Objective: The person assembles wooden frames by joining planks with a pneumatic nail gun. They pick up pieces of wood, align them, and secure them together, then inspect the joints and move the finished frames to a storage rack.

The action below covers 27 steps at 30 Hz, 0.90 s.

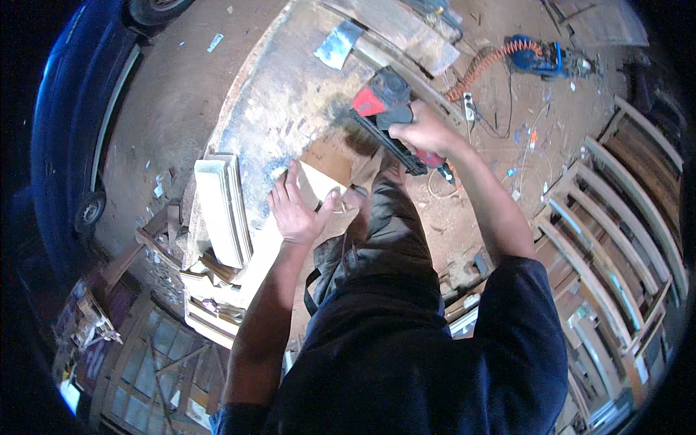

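My right hand is wrapped round the handle of a red and black nail gun, held above the workbench's right side. Its long dark magazine slants down toward my leg. My left hand lies at the near part of the workbench, gripping a pale wooden piece between spread fingers and thumb. A brown board adjoins the pale piece on its far side. The nail gun's nose is apart from the wood. A stack of pale boards stands left of my left hand.
The stained workbench stretches away, with a bluish blade-like sheet and planks on it. An orange coiled hose leads to a blue machine. A power strip lies right. Wooden frames stand at right, a blue car at left.
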Tool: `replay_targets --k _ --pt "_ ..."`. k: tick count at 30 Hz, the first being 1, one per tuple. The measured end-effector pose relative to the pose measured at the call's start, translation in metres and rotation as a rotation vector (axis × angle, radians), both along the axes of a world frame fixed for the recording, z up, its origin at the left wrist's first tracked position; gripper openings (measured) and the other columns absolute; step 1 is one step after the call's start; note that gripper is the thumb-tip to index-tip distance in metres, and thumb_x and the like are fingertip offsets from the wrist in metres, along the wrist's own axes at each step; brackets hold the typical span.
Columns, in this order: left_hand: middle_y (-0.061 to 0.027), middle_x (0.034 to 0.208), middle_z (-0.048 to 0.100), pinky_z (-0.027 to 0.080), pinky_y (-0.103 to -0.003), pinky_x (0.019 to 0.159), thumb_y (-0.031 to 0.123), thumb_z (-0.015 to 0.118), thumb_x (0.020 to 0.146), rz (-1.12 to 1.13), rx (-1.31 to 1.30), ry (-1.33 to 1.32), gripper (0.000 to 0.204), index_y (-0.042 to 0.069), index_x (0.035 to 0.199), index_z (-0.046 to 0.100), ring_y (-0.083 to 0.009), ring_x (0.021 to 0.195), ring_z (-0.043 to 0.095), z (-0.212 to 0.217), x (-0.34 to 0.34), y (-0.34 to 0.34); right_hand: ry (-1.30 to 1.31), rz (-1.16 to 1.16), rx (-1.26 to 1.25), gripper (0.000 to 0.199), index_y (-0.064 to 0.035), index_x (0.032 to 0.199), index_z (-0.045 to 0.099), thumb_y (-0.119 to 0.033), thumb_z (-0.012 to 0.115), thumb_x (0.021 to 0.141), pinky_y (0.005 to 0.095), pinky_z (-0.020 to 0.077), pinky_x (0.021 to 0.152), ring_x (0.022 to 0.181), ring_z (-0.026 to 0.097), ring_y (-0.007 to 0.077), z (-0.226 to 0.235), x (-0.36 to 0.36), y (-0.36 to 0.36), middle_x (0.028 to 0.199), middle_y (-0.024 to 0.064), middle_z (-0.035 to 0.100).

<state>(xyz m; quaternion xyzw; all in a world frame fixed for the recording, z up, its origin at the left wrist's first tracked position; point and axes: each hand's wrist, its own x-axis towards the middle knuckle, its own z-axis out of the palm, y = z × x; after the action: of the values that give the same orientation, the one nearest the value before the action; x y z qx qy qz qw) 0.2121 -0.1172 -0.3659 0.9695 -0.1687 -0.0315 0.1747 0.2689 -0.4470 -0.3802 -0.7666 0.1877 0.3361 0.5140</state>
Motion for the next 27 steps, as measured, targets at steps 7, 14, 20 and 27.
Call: replay_targets --k 7,14,20,27 --pt "-0.0284 0.100 0.069 0.052 -0.054 0.087 0.064 0.071 0.082 0.322 -0.040 0.313 0.080 -0.001 0.127 0.061 -0.0444 0.100 0.068 0.016 0.030 -0.014 -0.401 0.177 -0.553 0.051 0.0015 0.123 0.062 -0.030 0.071 0.084 0.0502 0.0556 0.085 0.093 0.071 0.0429 0.055 0.060 0.003 0.101 0.0267 0.071" --pt "-0.0268 0.091 0.073 0.056 -0.053 0.083 0.048 0.060 0.087 0.548 -0.002 0.465 0.048 0.004 0.102 0.070 -0.0457 0.092 0.071 0.041 0.050 -0.028 -0.636 0.354 -0.874 0.064 -0.0033 0.146 0.045 -0.018 0.070 0.089 0.0508 0.0542 0.086 0.099 0.066 0.0434 -0.002 0.127 -0.016 0.111 0.0247 0.064" --pt "-0.0203 0.086 0.073 0.054 -0.044 0.081 0.036 0.058 0.091 0.671 -0.426 0.234 0.037 0.003 0.103 0.070 -0.0327 0.083 0.072 0.156 0.017 0.038 -1.040 0.416 -0.786 0.054 -0.0011 0.138 0.051 -0.016 0.069 0.089 0.0516 0.0468 0.093 0.109 0.055 0.0413 0.010 0.104 0.009 0.118 0.0242 0.056" --pt "-0.0025 0.086 0.058 0.044 -0.029 0.078 0.030 0.051 0.094 0.777 -1.293 -0.057 0.029 0.002 0.094 0.058 -0.0127 0.085 0.054 0.269 -0.012 0.122 -0.621 0.425 -1.007 0.077 -0.0025 0.150 0.036 -0.016 0.074 0.084 0.0509 0.0465 0.097 0.116 0.054 0.0437 -0.061 0.035 0.001 0.126 0.0235 0.053"
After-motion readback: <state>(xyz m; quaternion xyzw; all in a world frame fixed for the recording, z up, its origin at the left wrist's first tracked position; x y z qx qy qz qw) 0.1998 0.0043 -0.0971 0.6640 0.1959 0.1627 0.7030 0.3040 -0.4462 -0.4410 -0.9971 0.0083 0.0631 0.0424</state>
